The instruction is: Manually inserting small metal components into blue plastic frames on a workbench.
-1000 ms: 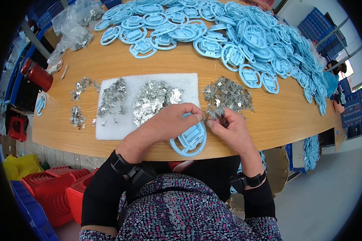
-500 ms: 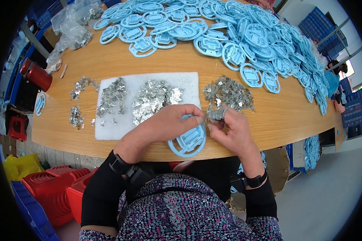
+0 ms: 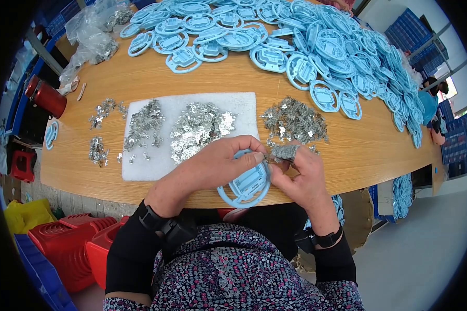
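My left hand grips the upper rim of a light-blue plastic steering-wheel-shaped part, which is tilted at the table's near edge. Against the same rim, my right hand is closed in a pinch; whatever lies between its fingertips is too small to make out. A grey wrap covers its index finger. Just beyond that hand lies a pile of small dull metal pieces. Shinier metal clips are heaped on a white foam sheet, left of the blue part.
A large mound of similar blue parts spreads over the far and right side of the table. Smaller metal heaps lie left of the foam. A red cylindrical container and plastic bags stand at the left. Red stools are below.
The blue part has shifted slightly right and its rim shows more between my hands. My right hand has turned, bringing the wrapped finger into fuller view over the rim.
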The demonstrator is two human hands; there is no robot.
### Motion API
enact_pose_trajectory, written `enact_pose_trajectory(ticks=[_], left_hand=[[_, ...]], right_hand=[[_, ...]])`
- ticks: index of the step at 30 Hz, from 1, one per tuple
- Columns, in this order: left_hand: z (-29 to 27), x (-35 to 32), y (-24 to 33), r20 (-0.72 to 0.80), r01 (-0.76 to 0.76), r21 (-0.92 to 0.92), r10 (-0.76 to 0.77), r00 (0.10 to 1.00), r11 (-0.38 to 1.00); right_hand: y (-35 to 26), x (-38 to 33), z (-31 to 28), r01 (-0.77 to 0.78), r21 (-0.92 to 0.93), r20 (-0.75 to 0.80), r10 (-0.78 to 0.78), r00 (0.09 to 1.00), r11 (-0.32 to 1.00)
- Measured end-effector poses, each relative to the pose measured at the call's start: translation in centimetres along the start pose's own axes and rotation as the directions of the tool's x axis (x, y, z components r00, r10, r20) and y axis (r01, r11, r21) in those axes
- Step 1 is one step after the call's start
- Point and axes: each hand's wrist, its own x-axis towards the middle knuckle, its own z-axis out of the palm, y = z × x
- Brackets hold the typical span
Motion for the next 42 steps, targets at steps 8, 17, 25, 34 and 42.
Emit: enact_pose_trajectory(ticks=[8,17,25,34,42], left_hand=[[0.4,-0.2,-0.2,-0.039,-0.047,0.005,0.047,0.998,0.999],[0.8,-0.4,-0.1,-0.091,-0.077,0.029,0.080,0.993,0.997],[1.2,-0.8,0.5,-0.167,-0.088,0.131,0.109,0.980,0.988],[1.2,-0.8,0.5,-0.204,-0.092,0.263,0.148,0.968,0.960],[1.1,-0.9,1.1,-0.196,-0.061,0.188,0.098,0.976,0.980]], right_hand=[[-1.1,-0.7,0.3,-0.379,0.319,0.088,0.371,0.924,0.869],[-1.3,-1.1,0.7,-0.502,0.589,0.215,0.476,0.853,0.633],[-2.0,-0.8,0.4,-0.523,0.629,0.227,0.507,0.831,0.575],[-1.4,-0.4,0.3,-0.621,0.583,0.251,0.610,0.751,0.525],[-1.3,-0.5,0.1,-0.642,0.592,0.278,0.623,0.731,0.487]])
